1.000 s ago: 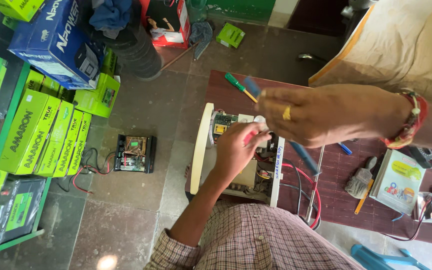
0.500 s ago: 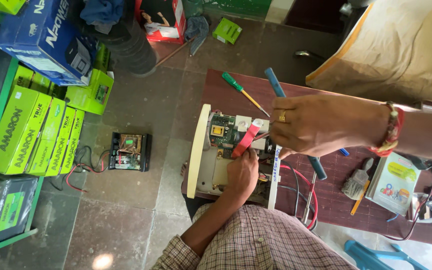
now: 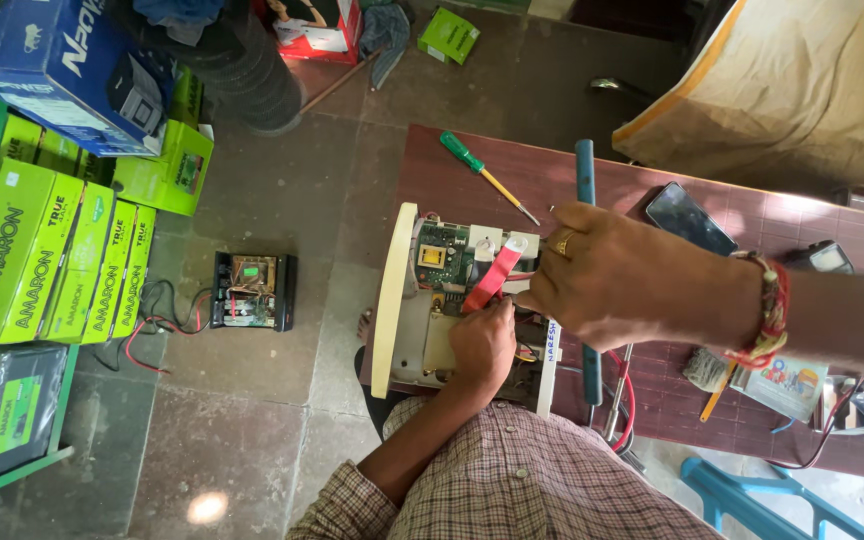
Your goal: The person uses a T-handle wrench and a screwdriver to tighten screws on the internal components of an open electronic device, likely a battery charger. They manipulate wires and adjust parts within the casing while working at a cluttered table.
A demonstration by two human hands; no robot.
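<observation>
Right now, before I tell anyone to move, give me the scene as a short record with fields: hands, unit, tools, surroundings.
right hand: right hand, ring and wrist threads, closed on blue-handled tool over the unit
left hand: not in view
other person: co-worker's hand, checked sleeve, inside the unit at the red strap
unit: opened cream casing, circuit board exposed, at the table edge
loose tools: green-handled screwdriver on the table, apart from both hands
also on table: phone
floor: small opened black unit with wires; green boxes stacked
</observation>
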